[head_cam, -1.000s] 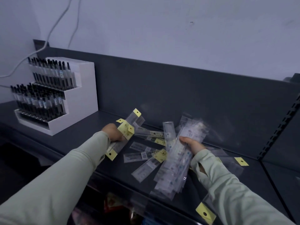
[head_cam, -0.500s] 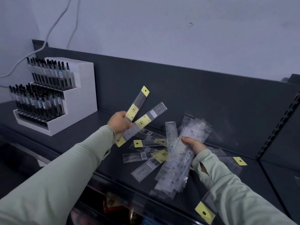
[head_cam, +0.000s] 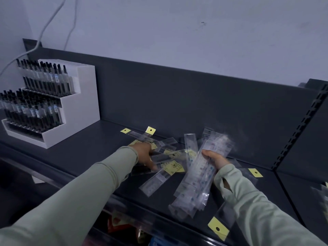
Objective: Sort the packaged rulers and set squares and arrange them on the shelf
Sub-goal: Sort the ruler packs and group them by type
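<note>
**Packaged rulers (head_cam: pixel 156 181) strewn on the shelf (head_cam: pixel 88 150), one bundle held**

Nearest the bottom edge, right of centre, a clear pack with a yellow hang tab (head_cam: pixel 218 228) lies at the front lip of the dark shelf. Two pale green sleeves (head_cam: pixel 74 206) come in from the lower corners.

Right of centre, the right hand (head_cam: pixel 215 159) is clamped on a thick bundle (head_cam: pixel 198 176) of clear ruler packs. Its thumb is on top and its fingers are wrapped underneath. The bundle slants from the hand down towards the shelf's front edge, and its upper end is blurred.

At the centre, the left hand (head_cam: pixel 145 155) is spread palm-down with fingers and thumb apart, resting on the loose packs. These lie scattered and crossing one another between the two hands, several showing yellow labels.

Just beyond the left hand, two packs (head_cam: pixel 140 135) lie side by side. Their yellow tabs point towards the back panel (head_cam: pixel 177 103). One more yellow tab (head_cam: pixel 255 172) shows on the shelf to the right of the held bundle.

Further back, at the left of the frame, a white stepped stand (head_cam: pixel 79 107) sits on the same shelf, well apart from the rulers. It holds rows of upright black pens (head_cam: pixel 35 107). Above the panel is a pale wall (head_cam: pixel 177 32), and two cables (head_cam: pixel 53 20) run down it at upper left.
</note>
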### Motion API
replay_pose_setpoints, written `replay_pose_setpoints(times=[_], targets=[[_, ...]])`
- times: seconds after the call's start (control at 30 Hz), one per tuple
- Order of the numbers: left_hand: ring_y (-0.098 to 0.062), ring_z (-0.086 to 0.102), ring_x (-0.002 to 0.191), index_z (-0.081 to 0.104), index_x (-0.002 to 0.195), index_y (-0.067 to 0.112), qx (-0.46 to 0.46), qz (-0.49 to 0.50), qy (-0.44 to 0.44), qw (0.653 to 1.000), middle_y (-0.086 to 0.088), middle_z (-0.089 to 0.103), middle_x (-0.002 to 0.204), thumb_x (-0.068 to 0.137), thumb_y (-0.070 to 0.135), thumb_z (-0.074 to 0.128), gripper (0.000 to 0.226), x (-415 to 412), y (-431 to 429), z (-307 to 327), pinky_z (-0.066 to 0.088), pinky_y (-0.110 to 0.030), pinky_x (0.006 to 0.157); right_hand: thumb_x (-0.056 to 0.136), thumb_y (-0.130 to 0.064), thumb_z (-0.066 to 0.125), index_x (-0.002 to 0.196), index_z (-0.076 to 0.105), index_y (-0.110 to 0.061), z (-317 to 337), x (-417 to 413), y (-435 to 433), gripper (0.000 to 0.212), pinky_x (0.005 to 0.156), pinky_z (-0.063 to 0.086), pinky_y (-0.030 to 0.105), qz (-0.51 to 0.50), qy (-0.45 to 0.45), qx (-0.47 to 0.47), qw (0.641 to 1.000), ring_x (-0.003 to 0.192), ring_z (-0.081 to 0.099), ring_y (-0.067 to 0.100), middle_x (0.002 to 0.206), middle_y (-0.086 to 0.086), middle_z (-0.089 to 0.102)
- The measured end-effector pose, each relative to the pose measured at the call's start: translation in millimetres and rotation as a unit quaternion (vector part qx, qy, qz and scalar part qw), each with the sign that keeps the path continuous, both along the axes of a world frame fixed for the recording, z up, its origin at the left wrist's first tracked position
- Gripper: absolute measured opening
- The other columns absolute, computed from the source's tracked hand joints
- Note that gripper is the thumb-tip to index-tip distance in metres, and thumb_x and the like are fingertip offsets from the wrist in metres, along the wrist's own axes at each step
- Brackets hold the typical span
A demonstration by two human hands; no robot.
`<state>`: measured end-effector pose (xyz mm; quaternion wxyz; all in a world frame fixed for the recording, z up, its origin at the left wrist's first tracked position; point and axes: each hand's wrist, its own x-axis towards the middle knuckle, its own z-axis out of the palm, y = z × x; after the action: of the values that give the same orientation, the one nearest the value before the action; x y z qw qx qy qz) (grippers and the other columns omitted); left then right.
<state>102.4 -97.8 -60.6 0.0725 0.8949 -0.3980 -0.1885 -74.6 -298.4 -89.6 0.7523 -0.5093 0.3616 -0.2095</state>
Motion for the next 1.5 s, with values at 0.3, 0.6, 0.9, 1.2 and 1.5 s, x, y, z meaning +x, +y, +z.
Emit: replay_pose_setpoints(times=[0.3, 0.6, 0.9, 1.2, 1.5], targets=[[-0.020, 0.057, 0.096, 0.061, 0.109, 0.017, -0.095, 0.059, 0.042, 0.993, -0.005, 0.062, 0.110, 0.080, 0.028, 0.075, 0.034, 5, -2, 8, 0.044, -0.028, 0.081, 0.075, -0.012, 0.073, 0.108, 0.065, 0.000, 4, -18, -8, 0.036, 0.071, 0.055, 0.038, -0.039, 0.001, -0.004, 0.999, 0.072, 0.065, 0.031, 0.089, 0.016, 0.067], [-0.020, 0.053, 0.059, 0.053, 0.077, 0.018, -0.321, 0.126, 0.112, 0.932, -0.006, 0.061, 0.068, 0.087, 0.024, 0.067, 0.018, 13, 1, 16, 0.047, -0.033, 0.066, 0.072, -0.010, 0.076, 0.107, 0.064, 0.001, 10, -29, -4, 0.039, 0.072, 0.055, 0.040, -0.082, 0.009, 0.004, 0.997, 0.074, 0.065, 0.031, 0.094, 0.019, 0.067], [-0.019, 0.054, 0.066, 0.048, 0.084, 0.018, -0.376, 0.137, 0.066, 0.914, -0.003, 0.061, 0.079, 0.087, 0.037, 0.062, 0.024, -1, 8, 18, 0.050, -0.036, 0.066, 0.071, -0.012, 0.076, 0.103, 0.064, -0.001, 15, -34, 3, 0.036, 0.085, 0.053, 0.047, -0.088, 0.019, -0.009, 0.996, 0.072, 0.064, 0.031, 0.087, 0.017, 0.067], [-0.016, 0.063, 0.077, 0.069, 0.082, 0.017, -0.049, 0.030, -0.048, 0.997, 0.002, 0.066, 0.080, 0.080, 0.050, 0.064, 0.033, -6, 15, 18, 0.049, -0.029, 0.067, 0.063, -0.019, 0.080, 0.105, 0.067, 0.000, 16, -45, 6, 0.049, 0.089, 0.053, 0.049, -0.093, 0.039, -0.017, 0.995, 0.080, 0.067, 0.034, 0.098, 0.018, 0.070], [-0.021, 0.058, 0.096, 0.059, 0.111, 0.021, -0.057, 0.089, -0.159, 0.982, 0.000, 0.061, 0.108, 0.088, 0.039, 0.057, 0.029, 7, 15, 6, 0.049, -0.034, 0.080, 0.040, -0.024, 0.086, 0.105, 0.066, 0.000, 12, -38, 8, 0.073, 0.080, 0.056, 0.052, -0.095, 0.024, -0.022, 0.995, 0.082, 0.070, 0.036, 0.095, 0.019, 0.071]])
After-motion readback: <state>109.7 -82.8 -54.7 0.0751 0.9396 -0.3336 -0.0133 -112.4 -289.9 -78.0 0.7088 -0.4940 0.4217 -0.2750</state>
